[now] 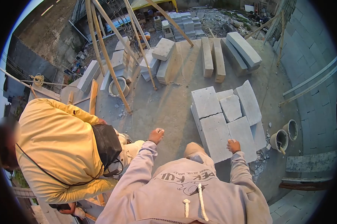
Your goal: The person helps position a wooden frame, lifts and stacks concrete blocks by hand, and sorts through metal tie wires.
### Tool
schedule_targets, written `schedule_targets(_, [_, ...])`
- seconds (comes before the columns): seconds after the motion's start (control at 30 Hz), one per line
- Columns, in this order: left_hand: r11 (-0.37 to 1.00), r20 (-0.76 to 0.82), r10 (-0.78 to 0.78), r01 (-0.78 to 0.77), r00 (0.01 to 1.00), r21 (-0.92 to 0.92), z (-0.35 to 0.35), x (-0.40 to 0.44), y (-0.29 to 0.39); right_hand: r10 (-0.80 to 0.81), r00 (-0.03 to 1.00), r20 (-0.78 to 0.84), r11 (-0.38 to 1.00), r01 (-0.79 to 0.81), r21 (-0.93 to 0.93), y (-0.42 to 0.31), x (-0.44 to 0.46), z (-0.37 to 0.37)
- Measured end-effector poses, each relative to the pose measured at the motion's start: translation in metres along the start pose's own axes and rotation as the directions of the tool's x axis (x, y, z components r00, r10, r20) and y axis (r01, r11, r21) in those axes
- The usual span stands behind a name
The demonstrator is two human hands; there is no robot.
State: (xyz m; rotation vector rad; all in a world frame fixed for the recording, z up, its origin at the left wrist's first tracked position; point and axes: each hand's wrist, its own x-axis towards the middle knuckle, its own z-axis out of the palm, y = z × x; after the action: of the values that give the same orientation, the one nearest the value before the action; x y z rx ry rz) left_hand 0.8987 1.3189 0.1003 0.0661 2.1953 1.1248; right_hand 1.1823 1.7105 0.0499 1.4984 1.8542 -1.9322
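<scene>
My left hand [156, 136] hangs over the concrete floor in front of me, fingers curled into a loose fist with nothing visible in it. My right hand [233, 146], its fingers also curled in, is over the near part of a stack of pale lightweight blocks [215, 135]. Whether it touches the block beneath [242, 134] I cannot tell. A broken-edged block [231, 108] lies farther back on the stack, and a longer one [247, 102] leans at its right side.
A person in a yellow jacket [60, 145] bends close at my left. Wooden props [108, 63] slant down to the floor near a bucket [118, 87]. Long blocks [207, 58] stand ahead. Two buckets [279, 140] are at the right, before a block wall [317, 93].
</scene>
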Motion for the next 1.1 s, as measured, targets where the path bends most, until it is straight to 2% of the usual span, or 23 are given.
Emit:
schedule_targets(0.03, [0.999, -0.006, 0.012, -0.013, 1.000, -0.035, -0.002, 0.007, 0.005, 0.054, 0.999, 0.001, 0.999, -0.054, 0.002, -0.010, 0.013, 0.004])
schedule_targets(0.2, [0.967, 0.109, -0.169, 0.143, 0.980, 0.209, -0.012, 0.025, 0.003, 0.322, 0.940, 0.114, 0.947, -0.321, -0.030, -0.042, 0.061, 0.042])
schedule_targets(0.3, [0.956, 0.103, -0.292, 0.287, 0.951, 0.064, -0.025, 0.085, -0.071, 0.437, 0.884, 0.167, 0.893, -0.404, -0.199, -0.059, 0.073, 0.073])
schedule_targets(0.33, [0.949, 0.022, -0.299, 0.294, 0.954, 0.113, -0.030, 0.105, -0.093, 0.399, 0.889, 0.226, 0.891, -0.318, -0.325, -0.067, 0.083, 0.080])
schedule_targets(0.4, [0.969, 0.036, -0.083, 0.072, 0.996, 0.236, -0.060, 0.121, -0.087, 0.337, 0.873, 0.353, 0.844, -0.114, -0.524, -0.088, 0.095, 0.087])
schedule_targets(0.43, [0.982, -0.013, -0.062, 0.063, 0.998, 0.176, -0.071, 0.143, -0.075, 0.301, 0.859, 0.415, 0.801, 0.009, -0.598, -0.108, 0.111, 0.088])
schedule_targets(0.47, [0.992, -0.062, -0.041, 0.048, 0.997, 0.117, -0.084, 0.162, -0.053, 0.287, 0.869, 0.402, 0.787, 0.025, -0.616, -0.129, 0.135, 0.092])
schedule_targets(0.5, [0.987, -0.141, -0.154, 0.144, 0.978, -0.078, -0.096, 0.173, -0.030, 0.274, 0.880, 0.388, 0.772, 0.039, -0.634, -0.150, 0.158, 0.095])
schedule_targets(0.53, [0.932, -0.186, -0.288, 0.229, 0.940, -0.282, -0.100, 0.173, -0.009, 0.303, 0.908, 0.291, 0.789, -0.067, -0.611, -0.176, 0.177, 0.099])
schedule_targets(0.6, [0.883, -0.214, -0.307, 0.193, 0.927, -0.429, -0.110, 0.183, 0.028, 0.351, 0.933, 0.085, 0.816, -0.260, -0.516, -0.232, 0.230, 0.109])
schedule_targets(0.67, [0.867, -0.200, -0.307, 0.187, 0.930, -0.461, -0.118, 0.215, 0.044, 0.021, 0.932, 0.362, 0.860, 0.168, -0.481, -0.258, 0.328, 0.101])
schedule_targets(0.7, [0.879, -0.154, -0.303, 0.214, 0.940, -0.425, -0.117, 0.226, 0.040, 0.063, 0.991, 0.119, 0.980, -0.039, -0.194, -0.337, 0.293, 0.132])
schedule_targets(0.73, [0.894, -0.089, -0.295, 0.242, 0.951, -0.378, -0.116, 0.240, 0.037, -0.213, 0.974, 0.073, 0.925, 0.225, -0.306, -0.346, 0.329, 0.133])
schedule_targets(0.8, [0.972, -0.067, -0.157, 0.166, 0.985, 0.164, -0.122, 0.269, 0.033, -0.290, 0.954, 0.068, 0.939, 0.298, -0.173, -0.429, 0.310, 0.157])
schedule_targets(0.83, [0.908, 0.021, -0.013, 0.003, 1.000, 0.420, -0.127, 0.288, 0.016, -0.289, 0.955, 0.068, 0.944, 0.296, -0.148, -0.445, 0.319, 0.162])
schedule_targets(0.87, [0.765, 0.121, 0.124, -0.173, 0.985, 0.621, -0.132, 0.316, 0.002, -0.303, 0.953, 0.028, 0.944, 0.304, -0.125, -0.455, 0.322, 0.171])
schedule_targets(0.9, [0.680, 0.163, 0.182, -0.244, 0.970, 0.692, -0.142, 0.333, 0.006, -0.300, 0.954, 0.009, 0.947, 0.299, -0.115, -0.456, 0.323, 0.176])
schedule_targets(0.93, [0.586, 0.192, 0.239, -0.300, 0.952, 0.753, -0.150, 0.352, 0.022, -0.313, 0.950, 0.005, 0.922, 0.305, -0.236, -0.444, 0.333, 0.177])
schedule_targets(0.97, [0.853, 0.069, 0.064, -0.091, 0.996, 0.513, -0.155, 0.369, 0.055, -0.325, 0.946, 0.009, 0.885, 0.308, -0.348, -0.427, 0.339, 0.178])
schedule_targets(1.0, [0.966, 0.020, -0.166, 0.159, 0.986, 0.206, -0.166, 0.378, 0.089, -0.259, 0.965, 0.026, 0.892, 0.250, -0.378, -0.415, 0.332, 0.176])
schedule_targets(1.03, [0.910, 0.044, -0.396, 0.398, 0.917, -0.115, -0.174, 0.390, 0.112, -0.191, 0.981, 0.039, 0.897, 0.191, -0.399, -0.399, 0.325, 0.176])
schedule_targets(1.07, [0.926, 0.040, -0.354, 0.356, 0.934, -0.128, -0.180, 0.409, 0.116, -0.185, 0.980, 0.067, 0.874, 0.196, -0.445, -0.346, 0.339, 0.164])
schedule_targets(1.1, [0.940, 0.033, -0.303, 0.305, 0.952, -0.154, -0.183, 0.437, 0.118, -0.030, 0.998, 0.047, 0.860, 0.049, -0.508, -0.321, 0.330, 0.157])
